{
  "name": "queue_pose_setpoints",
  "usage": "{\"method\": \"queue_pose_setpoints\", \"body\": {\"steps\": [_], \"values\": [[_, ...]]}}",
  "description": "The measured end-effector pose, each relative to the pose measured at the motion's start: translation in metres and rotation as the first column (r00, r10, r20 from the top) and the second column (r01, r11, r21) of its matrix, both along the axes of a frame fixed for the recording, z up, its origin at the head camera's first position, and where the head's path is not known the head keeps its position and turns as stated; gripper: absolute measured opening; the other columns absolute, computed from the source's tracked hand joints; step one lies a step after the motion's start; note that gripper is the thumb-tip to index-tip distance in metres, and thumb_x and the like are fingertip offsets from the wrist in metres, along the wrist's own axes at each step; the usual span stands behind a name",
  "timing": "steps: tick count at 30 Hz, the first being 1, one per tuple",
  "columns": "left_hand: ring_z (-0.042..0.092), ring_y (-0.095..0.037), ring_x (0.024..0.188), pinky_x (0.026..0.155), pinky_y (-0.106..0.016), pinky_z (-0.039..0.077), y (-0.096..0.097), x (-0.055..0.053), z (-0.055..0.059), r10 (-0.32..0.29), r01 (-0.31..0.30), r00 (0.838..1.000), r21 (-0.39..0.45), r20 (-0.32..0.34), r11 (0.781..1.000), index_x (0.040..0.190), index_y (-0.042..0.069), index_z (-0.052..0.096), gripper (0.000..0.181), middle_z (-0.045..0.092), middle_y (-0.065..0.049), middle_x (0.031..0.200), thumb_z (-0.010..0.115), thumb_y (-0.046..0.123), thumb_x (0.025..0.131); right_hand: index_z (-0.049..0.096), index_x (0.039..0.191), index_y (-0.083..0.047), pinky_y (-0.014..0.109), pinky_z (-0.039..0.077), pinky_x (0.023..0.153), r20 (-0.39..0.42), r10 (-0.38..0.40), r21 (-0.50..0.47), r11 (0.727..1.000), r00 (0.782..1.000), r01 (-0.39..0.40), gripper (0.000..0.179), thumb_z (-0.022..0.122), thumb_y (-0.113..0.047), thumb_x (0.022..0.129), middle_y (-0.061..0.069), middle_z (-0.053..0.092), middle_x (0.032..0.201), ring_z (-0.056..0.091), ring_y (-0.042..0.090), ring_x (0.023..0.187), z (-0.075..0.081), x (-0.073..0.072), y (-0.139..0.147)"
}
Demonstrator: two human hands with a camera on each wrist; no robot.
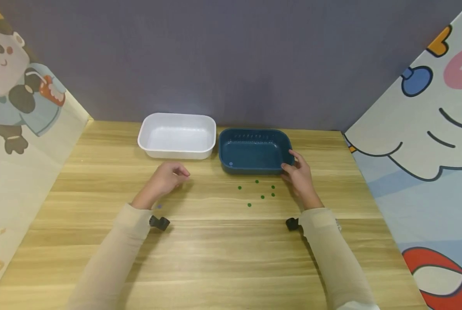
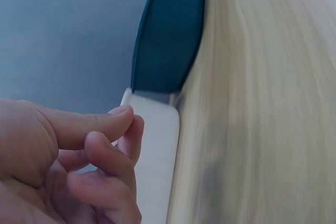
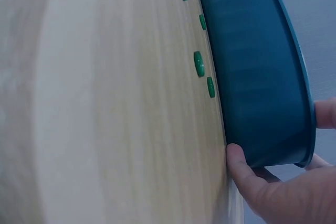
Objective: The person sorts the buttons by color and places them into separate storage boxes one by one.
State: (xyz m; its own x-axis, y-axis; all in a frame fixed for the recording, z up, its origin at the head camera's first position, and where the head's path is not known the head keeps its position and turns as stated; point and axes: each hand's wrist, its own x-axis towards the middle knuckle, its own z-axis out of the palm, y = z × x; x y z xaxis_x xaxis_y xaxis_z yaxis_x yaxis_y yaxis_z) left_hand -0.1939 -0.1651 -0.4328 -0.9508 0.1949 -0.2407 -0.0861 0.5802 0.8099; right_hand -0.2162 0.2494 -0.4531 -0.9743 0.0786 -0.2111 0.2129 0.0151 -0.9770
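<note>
My right hand grips the near right corner of a dark blue plastic basket, its fingers spread from the rim to the base. A small pale bluish disc shows at the basket's left front. My left hand hovers in front of a white plastic basket, thumb tip against the index finger and the other fingers curled. I cannot tell whether a small thing is pinched there. Several small green discs lie on the table before the blue basket. A small purple disc lies by my left wrist.
The two baskets stand side by side at the back of a wood-grain table, near a grey upright panel. Panels with cartoon prints rise at the left and right. Black wrist cameras sit at both cuffs.
</note>
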Motion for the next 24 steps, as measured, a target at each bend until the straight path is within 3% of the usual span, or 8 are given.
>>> {"method": "queue_pose_setpoints", "body": {"steps": [7, 17, 24], "values": [[0.062, -0.029, 0.093, 0.084, -0.042, 0.053, -0.022, 0.007, 0.001, -0.028, 0.025, 0.999, -0.086, -0.026, 0.996, 0.104, 0.0, 0.071, 0.013, 0.069, -0.013, 0.103, 0.07, 0.008, 0.094, 0.027, 0.161, -0.018, 0.053, 0.045, 0.104, -0.018, -0.008, 0.021, 1.0, 1.0, 0.008, 0.069, 0.057, -0.005, 0.1, 0.024, 0.017, 0.161, 0.039, 0.039, 0.137, -0.012, -0.005, 0.004], [0.064, -0.031, 0.095, 0.087, -0.049, 0.052, -0.049, 0.009, 0.004, -0.043, 0.033, 0.998, -0.188, -0.048, 0.982, 0.102, 0.001, 0.072, 0.011, 0.071, -0.014, 0.104, 0.07, 0.009, 0.094, 0.027, 0.161, -0.017, 0.052, 0.046, 0.103, -0.01, -0.008, 0.036, 0.999, 1.0, 0.008, 0.068, 0.057, -0.006, 0.1, 0.025, 0.017, 0.161, 0.04, 0.039, 0.137, -0.013, -0.006, 0.004], [0.064, -0.035, 0.098, 0.09, -0.054, 0.051, -0.062, 0.015, 0.006, -0.051, 0.045, 0.999, -0.241, -0.019, 0.969, 0.102, 0.0, 0.072, 0.01, 0.071, -0.016, 0.104, 0.067, 0.007, 0.095, 0.027, 0.161, -0.018, 0.052, 0.045, 0.104, -0.01, -0.006, 0.038, 0.999, 1.0, 0.007, 0.068, 0.057, -0.007, 0.101, 0.024, 0.012, 0.162, 0.04, 0.039, 0.138, -0.013, -0.005, 0.004]]}}
